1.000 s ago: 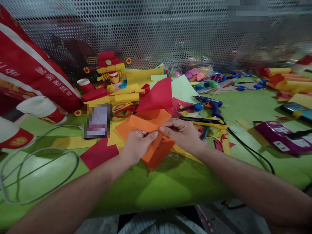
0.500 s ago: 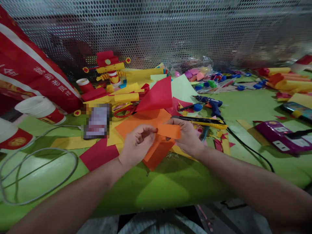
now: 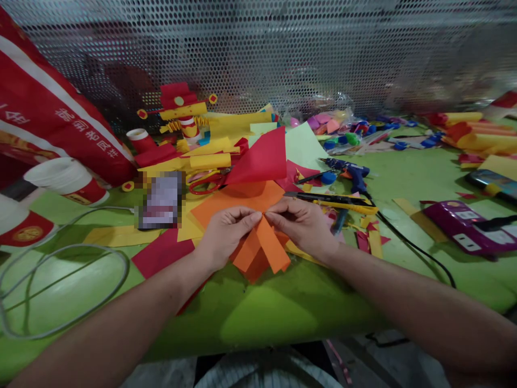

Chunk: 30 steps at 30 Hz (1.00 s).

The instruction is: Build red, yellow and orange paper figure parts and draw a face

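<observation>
Between my two hands an orange paper strip (image 3: 273,245) hangs down toward me. Its upper end is pinched by the thumb and fingers of my left hand (image 3: 228,231) and my right hand (image 3: 301,223), whose fingertips nearly meet. Other orange paper (image 3: 232,199) lies beneath and behind the hands, partly covered by them. Left of my left hand is a dark red paper sheet (image 3: 161,253). Just beyond the hands, a bright red sheet (image 3: 260,156) stands tilted up, with red-handled scissors (image 3: 205,183) at its left.
A blue glue gun (image 3: 349,170) and a yellow-and-black cutter (image 3: 339,202) lie right of the hands among paper scraps. A purple power strip (image 3: 464,226) sits farther right. At left are a phone (image 3: 161,202), a white cable (image 3: 125,275) and paper cups (image 3: 67,180). A perforated metal panel (image 3: 258,54) stands behind.
The orange strip has swung from lying sideways between my hands to hanging down toward me. My hands have come together, both pinching its upper end.
</observation>
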{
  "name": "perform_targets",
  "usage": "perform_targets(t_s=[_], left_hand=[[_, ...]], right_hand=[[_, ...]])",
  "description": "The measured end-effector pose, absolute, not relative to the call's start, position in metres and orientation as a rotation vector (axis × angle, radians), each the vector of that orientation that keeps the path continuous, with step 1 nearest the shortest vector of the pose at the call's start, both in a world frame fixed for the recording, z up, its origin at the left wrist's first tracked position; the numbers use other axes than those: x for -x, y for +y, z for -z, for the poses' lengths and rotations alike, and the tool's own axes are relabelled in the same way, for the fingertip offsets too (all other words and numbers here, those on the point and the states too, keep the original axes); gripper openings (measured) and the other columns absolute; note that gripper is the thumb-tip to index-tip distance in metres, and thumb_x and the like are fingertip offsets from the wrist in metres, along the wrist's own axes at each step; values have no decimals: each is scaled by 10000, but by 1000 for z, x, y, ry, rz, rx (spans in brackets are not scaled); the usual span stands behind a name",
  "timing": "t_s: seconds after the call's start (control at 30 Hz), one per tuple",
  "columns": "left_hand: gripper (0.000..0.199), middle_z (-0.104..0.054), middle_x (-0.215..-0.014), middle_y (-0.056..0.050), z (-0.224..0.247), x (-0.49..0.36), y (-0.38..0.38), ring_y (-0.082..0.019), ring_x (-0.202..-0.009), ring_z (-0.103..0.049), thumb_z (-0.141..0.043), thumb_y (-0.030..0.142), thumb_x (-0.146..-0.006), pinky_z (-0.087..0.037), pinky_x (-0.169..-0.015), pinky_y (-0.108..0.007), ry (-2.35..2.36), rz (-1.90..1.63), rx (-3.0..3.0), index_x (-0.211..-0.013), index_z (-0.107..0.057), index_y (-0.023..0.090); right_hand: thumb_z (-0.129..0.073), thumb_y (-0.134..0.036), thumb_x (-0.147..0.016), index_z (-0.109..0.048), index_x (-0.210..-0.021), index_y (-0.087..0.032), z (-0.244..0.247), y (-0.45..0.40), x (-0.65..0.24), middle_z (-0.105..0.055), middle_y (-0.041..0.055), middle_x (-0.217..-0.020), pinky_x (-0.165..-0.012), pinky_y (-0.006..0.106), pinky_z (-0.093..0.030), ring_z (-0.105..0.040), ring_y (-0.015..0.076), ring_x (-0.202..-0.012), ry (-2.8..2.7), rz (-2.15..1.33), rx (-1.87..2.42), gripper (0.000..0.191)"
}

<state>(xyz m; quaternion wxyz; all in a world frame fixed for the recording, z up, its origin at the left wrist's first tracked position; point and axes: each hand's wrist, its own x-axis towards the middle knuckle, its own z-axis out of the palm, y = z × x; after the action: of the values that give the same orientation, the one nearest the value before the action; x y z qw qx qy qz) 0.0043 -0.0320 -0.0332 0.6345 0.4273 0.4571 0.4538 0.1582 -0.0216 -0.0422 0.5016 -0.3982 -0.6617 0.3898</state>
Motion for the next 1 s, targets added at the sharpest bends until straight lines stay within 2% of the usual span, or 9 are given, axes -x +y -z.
perform_targets(t_s=[0.17,0.27,0.4,0.53,0.6,0.77,1.0], left_hand=[[230,-597,-564,20,35,-3,-33,-82,-511,-490,-761,354,-573,-379,-494,-209,1068,-1027,-1019,-610,-633,166],[225,-567,-533,33,34,-4,-33,-71,-480,-439,-735,364,-602,-342,-464,-201,1110,-1043,-1082,-591,-619,171],[206,-567,-545,28,36,-4,-33,-87,-510,-453,-706,367,-641,-363,-501,-210,1211,-1084,-1236,-609,-625,181],[196,-590,-590,17,37,-2,-32,-102,-546,-481,-663,367,-691,-386,-525,-213,1240,-1138,-1390,-615,-621,192],[201,-576,-580,17,36,-2,-32,-104,-547,-479,-630,349,-725,-385,-525,-211,1260,-1151,-1458,-603,-601,193],[209,-540,-561,27,37,-1,-33,-98,-538,-458,-593,345,-750,-373,-514,-208,1294,-1141,-1640,-624,-568,180],[186,-594,-645,21,35,3,-32,-96,-574,-508,-590,358,-735,-408,-541,-208,1183,-987,-1679,-724,-583,172]], right_hand=[[-628,-212,-705,-661,-651,-194,44,-21,-159,-643,5,-616,-532,232,-459,-569,108,-571,-1612,-891,930,66],[-635,-223,-701,-667,-654,-192,43,-21,-158,-642,4,-616,-533,231,-457,-567,108,-574,-1574,-943,940,65],[-645,-251,-698,-669,-658,-188,40,-23,-157,-624,-10,-598,-536,228,-447,-546,98,-565,-1522,-1053,970,78],[-615,-355,-733,-636,-600,-179,35,-25,-156,-558,-32,-526,-443,206,-378,-461,71,-478,-1460,-1209,1004,222],[-621,-397,-720,-629,-589,-177,35,-25,-155,-566,-29,-535,-442,204,-378,-462,70,-481,-1444,-1271,1007,256],[-700,-294,-610,-679,-677,-178,40,-21,-155,-674,5,-688,-584,240,-479,-573,110,-626,-1457,-1277,1027,136],[-639,-232,-667,-660,-682,-190,43,-19,-159,-641,-12,-632,-562,242,-475,-556,103,-588,-1523,-1157,946,49]])
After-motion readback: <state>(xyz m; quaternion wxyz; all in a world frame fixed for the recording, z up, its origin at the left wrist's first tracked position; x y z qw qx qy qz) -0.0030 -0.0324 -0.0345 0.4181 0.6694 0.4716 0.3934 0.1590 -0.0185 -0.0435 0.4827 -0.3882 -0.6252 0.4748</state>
